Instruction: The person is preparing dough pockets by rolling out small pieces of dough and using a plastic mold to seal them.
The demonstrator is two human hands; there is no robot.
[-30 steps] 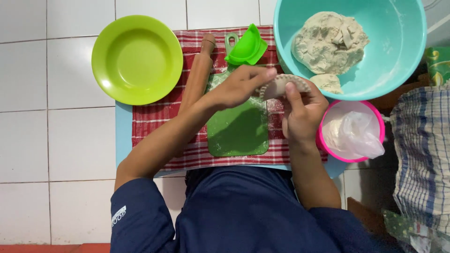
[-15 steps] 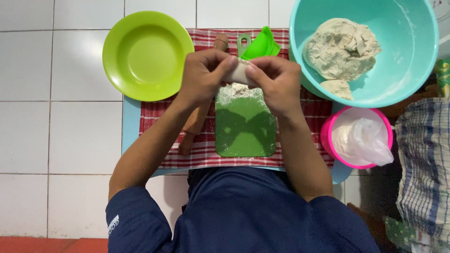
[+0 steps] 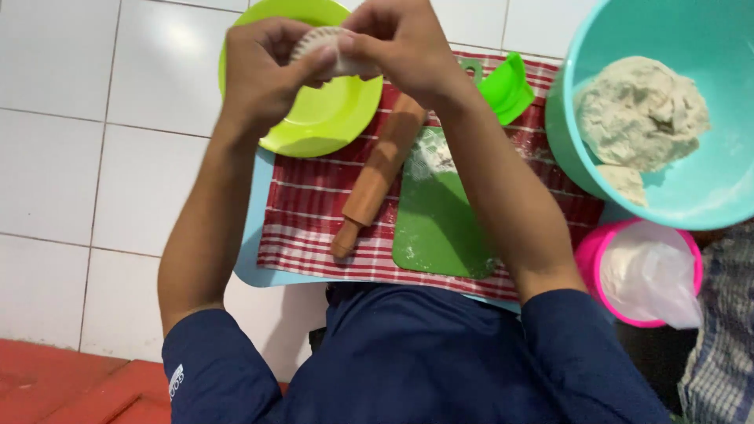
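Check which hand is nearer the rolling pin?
Right. The right hand is just above the rolling pin's top end, pinching the dough piece. The left hand is farther left, over the green plate.

Bright, even overhead light, soft short shadows under the rolling pin [image 3: 377, 177] and arms, mild glare on the white floor tiles [image 3: 94, 71] and green plate [image 3: 330, 118], raised hands slightly motion-blurred, bowl [image 3: 581, 94] edge stretched by the wide lens.
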